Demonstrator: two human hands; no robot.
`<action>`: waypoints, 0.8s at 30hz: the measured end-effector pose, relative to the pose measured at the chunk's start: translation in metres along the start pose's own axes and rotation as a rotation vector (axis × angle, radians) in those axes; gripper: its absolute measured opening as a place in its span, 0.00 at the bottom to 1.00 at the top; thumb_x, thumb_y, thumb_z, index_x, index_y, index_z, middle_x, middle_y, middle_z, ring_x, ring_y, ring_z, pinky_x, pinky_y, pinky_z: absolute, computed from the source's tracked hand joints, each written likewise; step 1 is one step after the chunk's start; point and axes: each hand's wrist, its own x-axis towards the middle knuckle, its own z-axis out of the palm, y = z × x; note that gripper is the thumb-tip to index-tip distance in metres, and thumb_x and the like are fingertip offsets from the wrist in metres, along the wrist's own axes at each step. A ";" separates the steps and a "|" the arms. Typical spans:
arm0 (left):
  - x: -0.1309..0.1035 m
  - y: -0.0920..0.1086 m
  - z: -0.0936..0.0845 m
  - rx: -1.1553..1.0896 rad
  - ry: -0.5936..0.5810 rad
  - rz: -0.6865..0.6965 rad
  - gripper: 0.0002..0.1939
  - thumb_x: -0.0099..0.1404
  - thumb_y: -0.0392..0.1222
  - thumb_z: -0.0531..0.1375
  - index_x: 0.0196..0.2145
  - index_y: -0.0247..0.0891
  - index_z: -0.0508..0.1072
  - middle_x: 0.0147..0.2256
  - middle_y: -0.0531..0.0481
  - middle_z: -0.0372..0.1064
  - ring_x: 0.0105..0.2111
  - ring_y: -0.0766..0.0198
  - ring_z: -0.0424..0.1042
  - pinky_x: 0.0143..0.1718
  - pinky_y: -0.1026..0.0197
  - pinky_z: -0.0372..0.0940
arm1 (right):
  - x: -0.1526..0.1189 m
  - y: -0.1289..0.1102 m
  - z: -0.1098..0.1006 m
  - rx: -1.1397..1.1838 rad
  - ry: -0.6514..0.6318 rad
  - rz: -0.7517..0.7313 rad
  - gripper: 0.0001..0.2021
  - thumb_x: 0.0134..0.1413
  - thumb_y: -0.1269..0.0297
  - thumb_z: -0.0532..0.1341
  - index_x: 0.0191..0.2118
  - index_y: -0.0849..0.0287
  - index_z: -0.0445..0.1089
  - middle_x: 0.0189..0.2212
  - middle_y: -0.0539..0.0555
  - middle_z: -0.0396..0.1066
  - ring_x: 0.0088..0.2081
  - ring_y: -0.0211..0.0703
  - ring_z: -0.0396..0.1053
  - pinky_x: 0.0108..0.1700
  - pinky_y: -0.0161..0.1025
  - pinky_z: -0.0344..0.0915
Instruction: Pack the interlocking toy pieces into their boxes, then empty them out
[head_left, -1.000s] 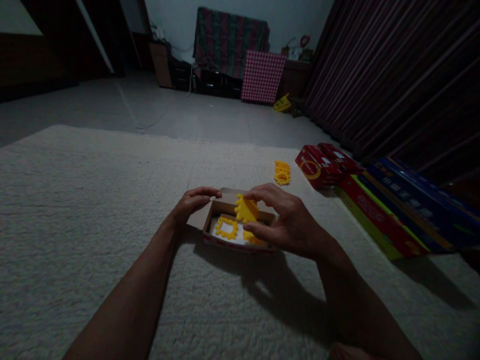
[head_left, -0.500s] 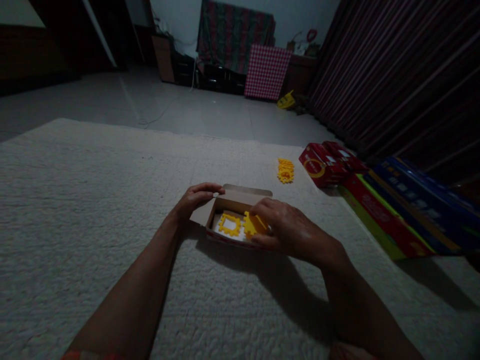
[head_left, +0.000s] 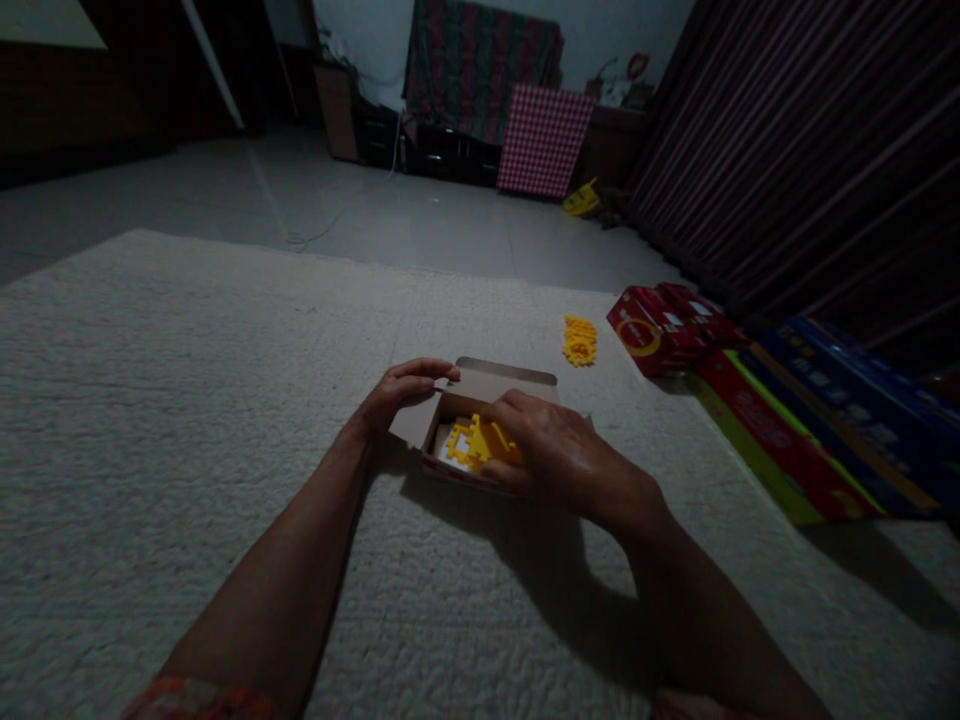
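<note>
A small cardboard box stands with its lid up and its side flap out. My left hand is at the box's left rear corner, its fingers closed over the edge of the lid and flap. Inside the box lies a yellow notched frame piece, now partly covered. My right hand reaches in from the right, thumb and fingers closed on a yellow toothed plastic piece. That piece is tilted above the frame piece; whether they touch I cannot tell. The hand hides the box's right part.
More yellow toothed pieces lie in a row on the pale quilted mat, beyond the box. Red boxes and a large blue, red and green box stand at the right. A dark curtain hangs behind them.
My right hand has moved left inside the box with the yellow toothed piece, which now covers part of the frame piece. My left hand stays at the box corner. The view has shifted slightly.
</note>
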 end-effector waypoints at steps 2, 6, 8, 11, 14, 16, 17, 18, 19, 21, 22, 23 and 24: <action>0.001 -0.001 -0.001 -0.002 -0.002 0.006 0.17 0.50 0.43 0.68 0.40 0.40 0.82 0.44 0.46 0.81 0.50 0.51 0.75 0.56 0.49 0.64 | 0.006 -0.002 0.006 0.008 -0.012 -0.019 0.17 0.59 0.56 0.68 0.50 0.56 0.69 0.44 0.56 0.72 0.40 0.46 0.70 0.39 0.40 0.63; 0.003 -0.003 -0.002 -0.015 -0.014 0.012 0.16 0.50 0.42 0.68 0.39 0.41 0.83 0.43 0.47 0.81 0.50 0.52 0.75 0.56 0.50 0.64 | 0.013 -0.007 0.011 0.004 -0.005 -0.017 0.16 0.60 0.56 0.66 0.49 0.58 0.69 0.44 0.57 0.72 0.39 0.47 0.70 0.39 0.42 0.64; 0.004 -0.005 -0.003 -0.016 -0.018 0.016 0.16 0.50 0.43 0.69 0.39 0.41 0.83 0.43 0.47 0.81 0.50 0.52 0.75 0.57 0.50 0.63 | 0.013 -0.007 0.010 0.017 0.017 -0.017 0.15 0.60 0.57 0.66 0.49 0.58 0.70 0.44 0.58 0.72 0.39 0.47 0.70 0.39 0.42 0.65; 0.004 -0.006 -0.003 -0.007 -0.020 0.011 0.16 0.51 0.44 0.68 0.40 0.42 0.82 0.44 0.47 0.81 0.50 0.52 0.75 0.56 0.50 0.64 | 0.012 -0.005 0.010 0.036 0.040 -0.017 0.12 0.59 0.61 0.67 0.47 0.57 0.71 0.45 0.58 0.72 0.39 0.47 0.71 0.39 0.41 0.64; 0.004 -0.004 -0.002 0.014 -0.013 -0.001 0.16 0.50 0.44 0.68 0.39 0.42 0.82 0.44 0.47 0.81 0.50 0.51 0.75 0.55 0.50 0.64 | 0.011 0.000 0.011 0.036 0.008 -0.046 0.07 0.60 0.68 0.65 0.44 0.59 0.73 0.42 0.57 0.73 0.38 0.44 0.70 0.37 0.39 0.62; 0.003 -0.002 -0.001 0.023 -0.011 0.001 0.16 0.50 0.44 0.68 0.39 0.42 0.82 0.43 0.47 0.81 0.50 0.51 0.75 0.55 0.49 0.64 | 0.012 0.001 0.011 0.046 -0.023 -0.078 0.04 0.59 0.69 0.64 0.41 0.58 0.74 0.39 0.56 0.74 0.36 0.43 0.70 0.36 0.38 0.61; 0.002 -0.001 -0.001 0.022 -0.013 0.003 0.16 0.50 0.43 0.68 0.38 0.42 0.82 0.43 0.47 0.81 0.50 0.51 0.75 0.55 0.49 0.64 | 0.013 0.002 0.012 0.049 -0.041 -0.085 0.03 0.59 0.69 0.64 0.39 0.58 0.75 0.37 0.55 0.75 0.35 0.43 0.70 0.35 0.37 0.60; 0.002 -0.001 0.000 0.018 -0.016 0.003 0.16 0.50 0.43 0.68 0.39 0.41 0.82 0.43 0.47 0.81 0.50 0.51 0.75 0.55 0.49 0.64 | 0.014 0.001 0.012 0.048 -0.059 -0.081 0.03 0.59 0.69 0.64 0.38 0.58 0.75 0.36 0.55 0.75 0.33 0.42 0.69 0.33 0.37 0.58; 0.002 0.000 0.000 0.014 -0.018 0.001 0.16 0.50 0.43 0.68 0.39 0.41 0.82 0.43 0.47 0.81 0.50 0.51 0.75 0.55 0.49 0.64 | 0.015 0.000 0.013 0.043 -0.072 -0.071 0.03 0.58 0.69 0.64 0.37 0.58 0.75 0.35 0.55 0.75 0.32 0.42 0.69 0.32 0.37 0.57; 0.001 -0.001 0.000 0.008 -0.015 -0.005 0.15 0.51 0.43 0.68 0.39 0.41 0.82 0.43 0.47 0.81 0.49 0.51 0.75 0.54 0.50 0.64 | 0.017 -0.002 0.015 0.031 -0.076 -0.056 0.04 0.57 0.71 0.63 0.36 0.58 0.76 0.34 0.55 0.75 0.31 0.41 0.68 0.30 0.37 0.55; 0.002 -0.001 0.000 0.008 -0.013 -0.007 0.15 0.51 0.43 0.68 0.39 0.41 0.82 0.43 0.47 0.81 0.49 0.51 0.75 0.54 0.50 0.64 | 0.018 -0.002 0.017 0.026 -0.070 -0.056 0.04 0.56 0.71 0.63 0.36 0.58 0.76 0.34 0.55 0.75 0.30 0.40 0.67 0.30 0.37 0.54; 0.002 -0.002 0.000 0.008 -0.012 -0.008 0.15 0.51 0.43 0.68 0.39 0.41 0.82 0.43 0.47 0.81 0.49 0.51 0.75 0.55 0.50 0.64 | 0.019 -0.002 0.018 0.022 -0.065 -0.067 0.04 0.56 0.71 0.63 0.35 0.58 0.76 0.35 0.55 0.75 0.30 0.40 0.67 0.30 0.37 0.54; 0.002 -0.002 0.000 0.007 -0.010 -0.007 0.15 0.50 0.43 0.68 0.38 0.42 0.82 0.43 0.47 0.81 0.49 0.51 0.75 0.55 0.49 0.64 | 0.020 -0.002 0.020 0.019 -0.062 -0.087 0.05 0.57 0.72 0.63 0.35 0.58 0.76 0.35 0.55 0.75 0.30 0.40 0.67 0.30 0.37 0.54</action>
